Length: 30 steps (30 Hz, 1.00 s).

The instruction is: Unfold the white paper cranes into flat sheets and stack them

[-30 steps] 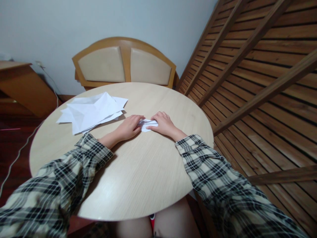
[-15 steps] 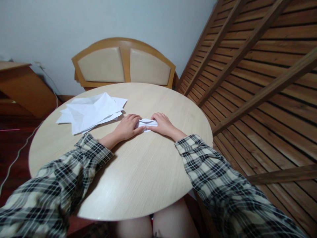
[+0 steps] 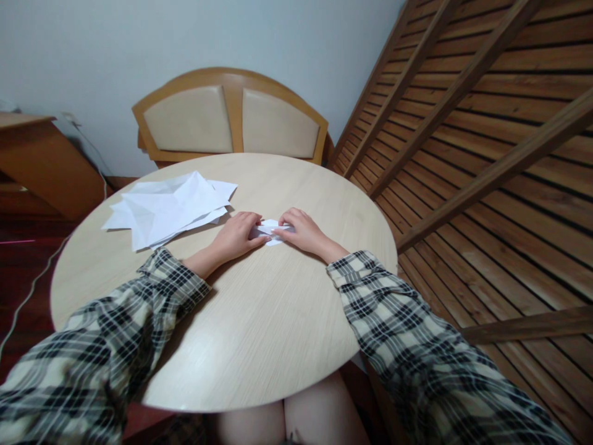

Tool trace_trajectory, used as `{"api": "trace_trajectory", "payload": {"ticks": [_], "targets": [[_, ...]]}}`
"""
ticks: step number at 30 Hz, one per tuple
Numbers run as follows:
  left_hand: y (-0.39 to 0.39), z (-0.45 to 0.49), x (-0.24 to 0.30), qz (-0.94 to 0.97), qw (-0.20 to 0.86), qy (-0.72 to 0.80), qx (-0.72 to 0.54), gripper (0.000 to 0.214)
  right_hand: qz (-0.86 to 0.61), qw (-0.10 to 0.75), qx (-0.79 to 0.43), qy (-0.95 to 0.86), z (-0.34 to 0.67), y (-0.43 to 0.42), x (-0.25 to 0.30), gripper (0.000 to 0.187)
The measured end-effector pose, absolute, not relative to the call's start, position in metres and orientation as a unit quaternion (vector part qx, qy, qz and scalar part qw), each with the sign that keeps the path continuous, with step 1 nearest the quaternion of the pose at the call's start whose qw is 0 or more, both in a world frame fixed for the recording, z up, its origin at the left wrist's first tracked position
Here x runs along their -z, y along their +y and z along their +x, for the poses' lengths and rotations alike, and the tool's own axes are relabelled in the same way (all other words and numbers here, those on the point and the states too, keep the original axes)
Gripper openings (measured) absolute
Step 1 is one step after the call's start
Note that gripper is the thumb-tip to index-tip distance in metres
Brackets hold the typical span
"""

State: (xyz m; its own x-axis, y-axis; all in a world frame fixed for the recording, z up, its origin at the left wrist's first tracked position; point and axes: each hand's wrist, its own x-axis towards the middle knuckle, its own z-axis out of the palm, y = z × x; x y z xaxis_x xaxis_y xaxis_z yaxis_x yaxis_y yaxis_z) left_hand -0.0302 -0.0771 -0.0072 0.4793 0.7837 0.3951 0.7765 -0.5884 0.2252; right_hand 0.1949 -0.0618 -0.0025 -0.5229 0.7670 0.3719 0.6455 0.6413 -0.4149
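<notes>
A small folded piece of white paper (image 3: 271, 230) lies on the round table between my two hands. My left hand (image 3: 238, 236) grips its left end, thumb on the near side and fingers on the far side. At the right end, my right hand (image 3: 303, 232) holds it, the thumb lying across the middle of the folds. Parts of the paper are hidden under my fingers. To the left of my left hand, a stack of creased white paper sheets (image 3: 171, 204) rests on the table.
The round, light wood table (image 3: 259, 334) reaches close to my lap. Behind it stands a headboard (image 3: 237, 114) with cream panels. A slatted wooden wall (image 3: 486, 173) rises on the right. A wooden cabinet (image 3: 50, 167) and a pale cable (image 3: 34, 287) are on the left.
My right thumb and fingers have shifted slightly left over the folded paper, and its upper flap looks different. My left hand stays almost in place.
</notes>
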Motion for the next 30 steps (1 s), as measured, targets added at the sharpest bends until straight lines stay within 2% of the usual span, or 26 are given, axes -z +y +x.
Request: {"api": "trace_trajectory", "payload": {"ticks": [5,14,18,22,25,27,30], "targets": [[-0.077,-0.030,0.008,0.861,0.008,0.447,-0.241,0.033,-0.417,0.280,-0.108,-0.858,0.194,-0.059,0.004,0.012],[-0.083,-0.029,0.001,0.830,-0.010,0.472,-0.297,0.054,-0.381,0.348,-0.121,-0.848,0.192,-0.065,-0.003,0.009],[-0.082,-0.029,0.001,0.820,-0.044,0.471,-0.323,0.066,-0.378,0.358,-0.105,-0.847,0.190,-0.069,-0.006,0.010],[-0.082,-0.029,-0.002,0.812,-0.054,0.476,-0.333,0.069,-0.371,0.351,-0.106,-0.853,0.187,-0.071,-0.009,0.007],[-0.085,-0.029,-0.006,0.813,-0.067,0.480,-0.323,0.060,-0.388,0.330,-0.108,-0.854,0.186,-0.073,-0.010,0.005],[-0.087,-0.028,-0.007,0.812,-0.081,0.489,-0.309,0.046,-0.397,0.327,-0.102,-0.852,0.185,-0.075,-0.011,0.004],[-0.089,-0.027,-0.009,0.812,-0.088,0.498,-0.292,0.026,-0.409,0.342,-0.111,-0.839,0.184,-0.077,-0.011,0.017]]}}
